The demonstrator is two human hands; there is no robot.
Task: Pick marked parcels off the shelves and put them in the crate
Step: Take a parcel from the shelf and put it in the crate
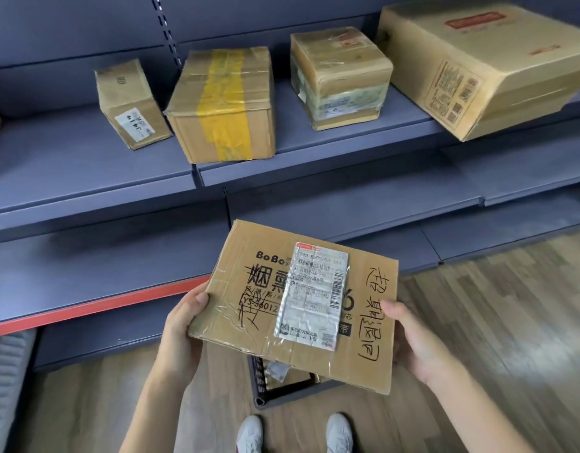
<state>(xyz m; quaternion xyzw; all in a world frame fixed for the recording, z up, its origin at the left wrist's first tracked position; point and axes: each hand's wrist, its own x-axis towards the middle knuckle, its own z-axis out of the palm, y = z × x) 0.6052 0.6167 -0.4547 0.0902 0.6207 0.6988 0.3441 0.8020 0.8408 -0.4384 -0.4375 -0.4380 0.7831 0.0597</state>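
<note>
Nearest the camera, a pair of pale shoes (249, 433) stood on the wooden floor (478, 322), and just ahead of them sat the dark crate (265, 398), mostly hidden under the parcel; something already lay inside it, too covered to make out.

Above the crate, both hands held a flat cardboard parcel (236, 308) with a shipping label and black marker writing across its top. The left hand (180, 335) gripped the left edge, thumb on top and fingers underneath; the right hand (412, 338) gripped the right edge the same way. The parcel looked thin and probably light, stiff enough to keep its shape but with worn, slightly bent corners. The clear tape over its face could be slick, so the bare cardboard edges seemed the better places to hold. It appeared wider than the visible part of the crate opening, so it might need tilting to go in.

Farther off, the blue shelves (85, 178) carried four more boxes: a small box (128, 103) with a white sticker, a box with yellow tape (223, 106), a cube-shaped box (341, 76), and a large box (478, 60) overhanging the shelf edge. None stood between the parcel and the crate.
</note>
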